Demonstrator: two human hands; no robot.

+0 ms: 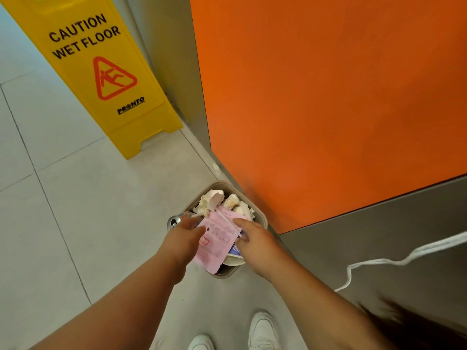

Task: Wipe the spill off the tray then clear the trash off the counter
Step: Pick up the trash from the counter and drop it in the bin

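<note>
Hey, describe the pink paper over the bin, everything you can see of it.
The pink paper is a thin flat sheet with dark print and a red boxed mark. It lies tilted over the full bin, near corner hanging past the rim. A white stick crosses it diagonally. The left hand touches its left edge, the right hand its right; whether either grips it is unclear. A blue packet shows under its right side.

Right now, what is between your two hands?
Head view: a pink packet spans the gap between left hand and right hand, a thin white stick across it, above the bin.
</note>
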